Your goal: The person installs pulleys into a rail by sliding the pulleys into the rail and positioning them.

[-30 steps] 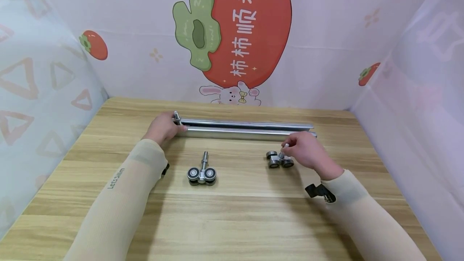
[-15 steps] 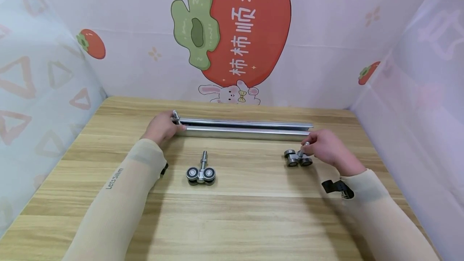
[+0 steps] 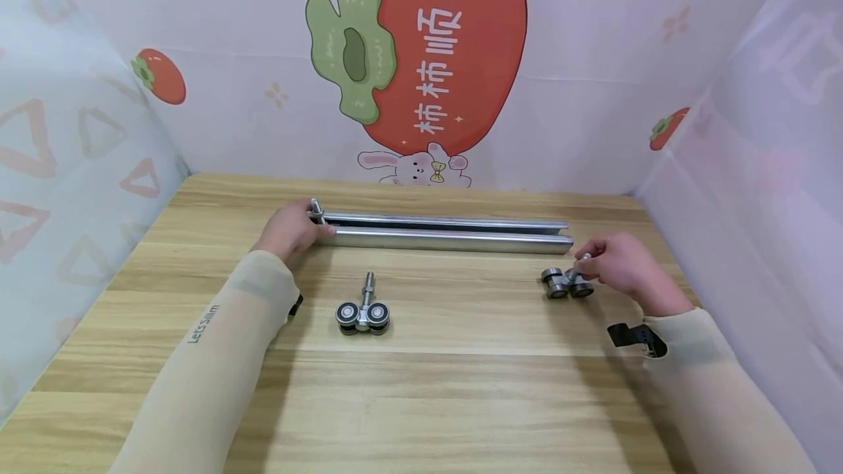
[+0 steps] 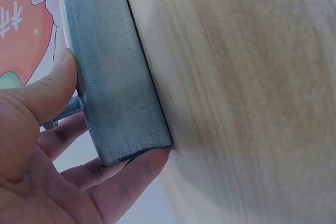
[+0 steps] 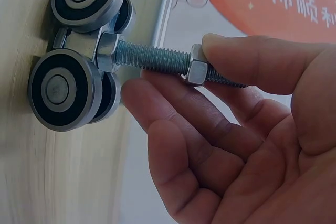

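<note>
Along the back of the table lies a silver metal rail (image 3: 448, 241), its slot facing up. My left hand (image 3: 288, 231) grips its left end, the thumb on the upper edge and fingertips at the cut end. A threaded bolt (image 3: 317, 209) sticks up from the slot beside that thumb; whatever it belongs to inside the rail is hidden. Right of centre, just in front of the rail's right end, my right hand (image 3: 619, 265) pinches the bolt (image 5: 152, 56) of a roller trolley (image 3: 558, 285). Its black-and-silver wheels (image 5: 63, 88) are down by the tabletop.
A second roller trolley (image 3: 364, 315) lies on the wooden table (image 3: 421, 401) at left of centre, its bolt pointing towards the rail. Printed cloth (image 3: 579, 93) hangs behind the table and along both sides.
My right hand has moved right with the roller trolley, from in front of the rail to beside its right end. The left hand stays on the rail.
</note>
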Demonstrator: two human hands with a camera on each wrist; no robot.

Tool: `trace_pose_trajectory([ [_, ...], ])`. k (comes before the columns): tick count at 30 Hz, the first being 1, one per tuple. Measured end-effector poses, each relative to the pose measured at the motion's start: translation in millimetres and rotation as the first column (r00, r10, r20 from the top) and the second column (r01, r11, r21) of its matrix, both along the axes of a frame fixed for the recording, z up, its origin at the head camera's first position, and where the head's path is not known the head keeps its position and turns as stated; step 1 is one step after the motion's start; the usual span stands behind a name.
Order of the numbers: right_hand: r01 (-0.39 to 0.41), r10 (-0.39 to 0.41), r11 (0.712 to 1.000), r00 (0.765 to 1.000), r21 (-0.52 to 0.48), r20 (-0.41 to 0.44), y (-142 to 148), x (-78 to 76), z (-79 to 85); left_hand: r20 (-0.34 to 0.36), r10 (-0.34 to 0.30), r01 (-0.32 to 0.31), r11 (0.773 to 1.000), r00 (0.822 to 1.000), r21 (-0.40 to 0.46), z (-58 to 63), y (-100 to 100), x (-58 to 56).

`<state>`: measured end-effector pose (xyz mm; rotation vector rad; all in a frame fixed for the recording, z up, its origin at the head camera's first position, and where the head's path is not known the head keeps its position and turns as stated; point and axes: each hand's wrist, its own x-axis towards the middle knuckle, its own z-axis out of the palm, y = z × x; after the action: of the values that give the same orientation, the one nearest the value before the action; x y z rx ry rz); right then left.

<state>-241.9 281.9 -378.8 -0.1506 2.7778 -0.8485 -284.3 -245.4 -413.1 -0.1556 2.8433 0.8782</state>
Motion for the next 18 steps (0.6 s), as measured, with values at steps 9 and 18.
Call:
trace_pose_trajectory([
  [9,0.069,-0.069,0.998,0.998,-0.013,0.011,33,-2.3,-2.3,0.005,0.003,-0.003,1.0,1.0,-0.006,0.7,1,0.1],
  [18,0.165,-0.165,0.985,0.986,0.053,0.009,70,1.4,2.7,-0.007,-0.003,0.003,1.0,1.0,-0.006,2.2,2,1.7],
])
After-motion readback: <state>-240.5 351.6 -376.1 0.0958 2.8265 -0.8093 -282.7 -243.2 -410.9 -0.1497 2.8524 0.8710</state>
